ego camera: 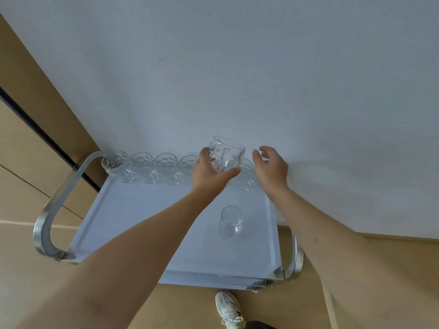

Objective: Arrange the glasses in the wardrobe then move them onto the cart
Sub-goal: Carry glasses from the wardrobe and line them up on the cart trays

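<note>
Both my bare forearms reach forward over the white rectangular cart top [133,224], which has a raised lip and curved brushed-metal handles at either end.

My left hand [209,170] is stretched toward 12 o'clock, palm turned inward, thumb pointing right under the load. It grips one clear glass mug with a handle [226,153], held raised above the back row and tilted, its mouth toward 1 o'clock. My fingers wrap the near side of the body; the mug's handle faces me.

My right hand [270,167] hovers at 1 o'clock, just beside the held mug but not touching it. The fingers are spread and slightly curled, holding nothing, palm facing left.

Count of glassware on the cart: a row of clear patterned glass cups [142,167] runs along the far edge against the pale wall [261,67], from 10 o'clock to 12 o'clock. Four show plainly left of my left hand, standing close together, some touching. At least one more [247,174] sits between my two hands, partly hidden; I cannot tell whether others stand behind my wrist. One smooth clear tumbler without a handle [230,222] stands alone at mid-cart, well apart from the row, between my two forearms.

One white sneaker [229,309] shows at 6 o'clock on the tan floor [28,281]. A tan panel with a dark seam [35,119] stands at 9 o'clock.
</note>
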